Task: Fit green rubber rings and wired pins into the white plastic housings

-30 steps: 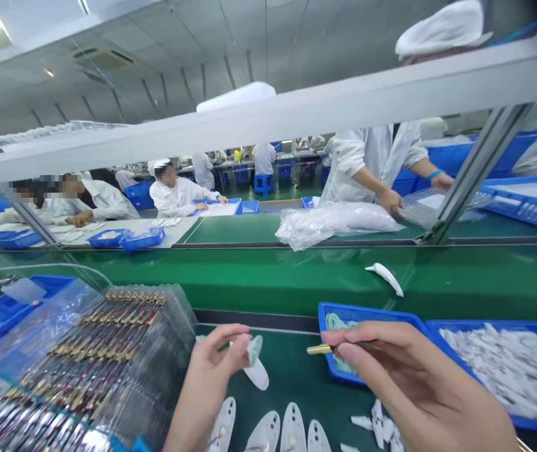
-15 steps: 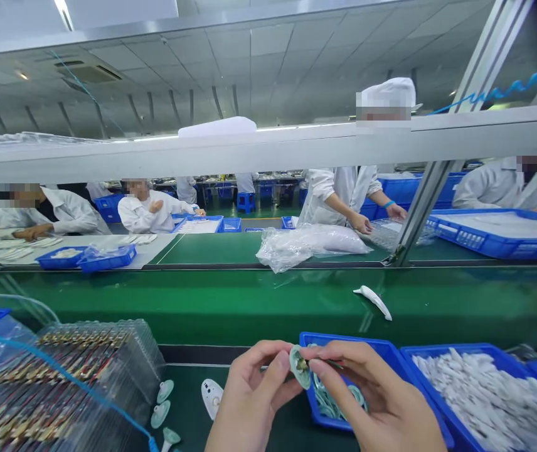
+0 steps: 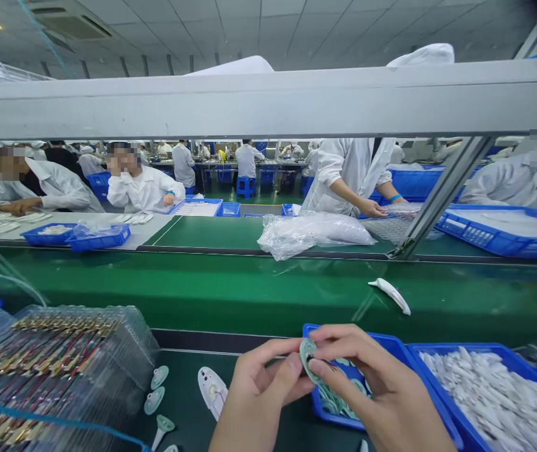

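Note:
Between my two hands is a small pale green disc-shaped plastic part [image 3: 307, 360], tilted on edge. My left hand [image 3: 260, 392] pinches its rim from the left with thumb and fingertips. From the right, my right hand [image 3: 379, 392] presses its thumb and fingertips against the disc's inner side; thin dark wires show by those fingers. Behind and below my right hand stands a blue tray [image 3: 314, 331] of pale green ring-shaped parts [image 3: 337, 402], partly covered by the hand. A white oval casing [image 3: 211, 388] lies left of my left hand, near several loose green pieces [image 3: 154, 399].
At left stands a stack of clear plastic trays [image 3: 122, 351] holding wired parts. A blue bin of white parts [image 3: 499, 402] is at right. Beyond, a green conveyor [image 3: 249, 289] carries one curved white piece [image 3: 393, 295]. Co-workers sit and stand across it, behind a metal rail [image 3: 249, 107].
My view has tipped downward. The green disc has turned, and my right fingertips now cover the gold-coloured bit seen inside it before. A seated co-worker across the belt has raised a hand to the head.

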The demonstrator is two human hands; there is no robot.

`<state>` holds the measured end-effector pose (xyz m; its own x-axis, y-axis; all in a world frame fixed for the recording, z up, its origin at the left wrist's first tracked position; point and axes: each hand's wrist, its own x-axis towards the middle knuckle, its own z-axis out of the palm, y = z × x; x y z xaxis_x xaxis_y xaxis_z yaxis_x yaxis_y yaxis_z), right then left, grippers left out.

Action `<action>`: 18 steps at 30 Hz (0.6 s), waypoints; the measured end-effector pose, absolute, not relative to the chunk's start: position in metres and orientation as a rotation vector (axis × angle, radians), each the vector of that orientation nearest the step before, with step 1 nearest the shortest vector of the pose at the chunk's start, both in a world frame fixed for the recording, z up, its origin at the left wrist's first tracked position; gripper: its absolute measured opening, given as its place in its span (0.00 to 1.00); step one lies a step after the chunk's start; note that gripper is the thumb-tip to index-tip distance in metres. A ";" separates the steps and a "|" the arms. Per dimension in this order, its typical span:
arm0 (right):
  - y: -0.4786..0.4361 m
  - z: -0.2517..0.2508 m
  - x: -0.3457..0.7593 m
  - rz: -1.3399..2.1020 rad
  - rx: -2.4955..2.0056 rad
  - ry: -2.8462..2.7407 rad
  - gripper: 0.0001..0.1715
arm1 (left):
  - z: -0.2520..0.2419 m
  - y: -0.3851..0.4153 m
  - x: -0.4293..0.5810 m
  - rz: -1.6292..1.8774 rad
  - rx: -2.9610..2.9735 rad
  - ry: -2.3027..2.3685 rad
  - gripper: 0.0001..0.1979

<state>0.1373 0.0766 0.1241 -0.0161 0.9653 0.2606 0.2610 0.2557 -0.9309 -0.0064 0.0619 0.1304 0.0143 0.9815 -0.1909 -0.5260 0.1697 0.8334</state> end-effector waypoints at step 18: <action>0.072 0.070 0.069 0.856 -1.472 -2.274 0.36 | 0.161 0.050 -0.107 1.708 0.837 1.125 0.08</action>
